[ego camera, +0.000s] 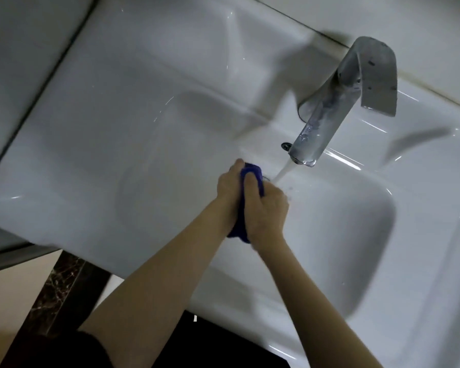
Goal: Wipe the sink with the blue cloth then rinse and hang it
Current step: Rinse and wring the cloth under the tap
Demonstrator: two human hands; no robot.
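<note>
The blue cloth [241, 221] is bunched up between both hands over the white sink [329, 229]. My left hand [229, 192] grips it from the left and my right hand [266, 211] from the right, palms pressed together around it. Only the cloth's top end near my fingertips and its bottom end by my wrists show. A metal faucet [337, 102] stands behind the basin, and water [283, 173] runs from its spout, falling just right of my hands.
The sink's flat white rim [104, 128] spreads out to the left. A small dark overflow hole [285, 146] sits under the spout. A grey wall [19, 62] lies left of the sink, with a dark marble strip [61, 293] on the floor below.
</note>
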